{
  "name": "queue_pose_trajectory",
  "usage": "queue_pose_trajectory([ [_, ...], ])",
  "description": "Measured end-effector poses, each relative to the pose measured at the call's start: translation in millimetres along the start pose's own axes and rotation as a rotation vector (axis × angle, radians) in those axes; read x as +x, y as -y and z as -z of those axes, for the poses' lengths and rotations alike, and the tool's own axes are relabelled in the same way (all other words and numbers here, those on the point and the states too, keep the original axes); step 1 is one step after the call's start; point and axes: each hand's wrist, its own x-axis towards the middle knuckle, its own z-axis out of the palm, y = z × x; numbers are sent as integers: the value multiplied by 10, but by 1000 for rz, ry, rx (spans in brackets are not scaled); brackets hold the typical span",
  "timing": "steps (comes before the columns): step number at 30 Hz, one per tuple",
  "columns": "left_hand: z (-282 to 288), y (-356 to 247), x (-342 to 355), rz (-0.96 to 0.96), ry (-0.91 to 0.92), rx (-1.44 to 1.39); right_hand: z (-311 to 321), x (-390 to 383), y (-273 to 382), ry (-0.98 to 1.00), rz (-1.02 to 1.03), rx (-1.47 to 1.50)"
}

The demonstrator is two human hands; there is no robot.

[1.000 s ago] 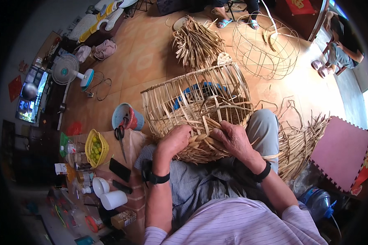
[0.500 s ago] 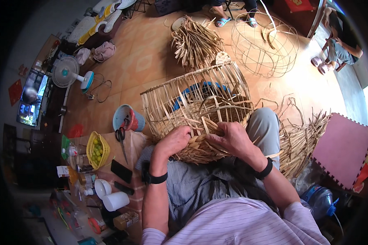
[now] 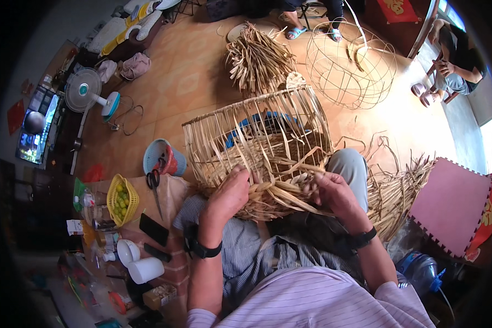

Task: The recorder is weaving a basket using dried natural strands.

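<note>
A half-woven straw basket (image 3: 246, 147) with bare upright ribs lies across my lap, blue material showing inside it. My left hand (image 3: 229, 194) grips the thick braided band at its near side, fingertips among the strands. My right hand (image 3: 333, 194) is closed on straw strips (image 3: 298, 199) at the right end of that band, near my grey-trousered knee (image 3: 347, 169). Loose strands curl up just above the right hand.
Left are scissors (image 3: 154, 194), a blue bin (image 3: 153, 156), yellow fruit basket (image 3: 120, 199), white cups (image 3: 146, 270) and fan (image 3: 83, 90). Ahead lie straw bundle (image 3: 257, 60) and wire frame (image 3: 350, 65). Right are straw pile (image 3: 396, 191), pink mat (image 3: 445, 210) and seated person (image 3: 456, 74).
My right hand has moved right and slightly down, drawing strips of the band rightward. My left hand shifted slightly. The seated person's hands changed position.
</note>
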Motion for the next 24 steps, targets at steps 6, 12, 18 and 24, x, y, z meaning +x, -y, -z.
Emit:
queue_pose_trajectory([
  [6,57,-363,-26,67,-213,90,-183,63,70,73,136,-849],
  [12,-9,-38,-265,255,-430,-425,131,-17,191,-140,-25,-237],
  [18,-189,46,-531,196,-520,-622,308,-229,137,-86,67,-2],
  [24,-179,11,-549,78,-617,-66,82,-460,221,37,-18,-848],
])
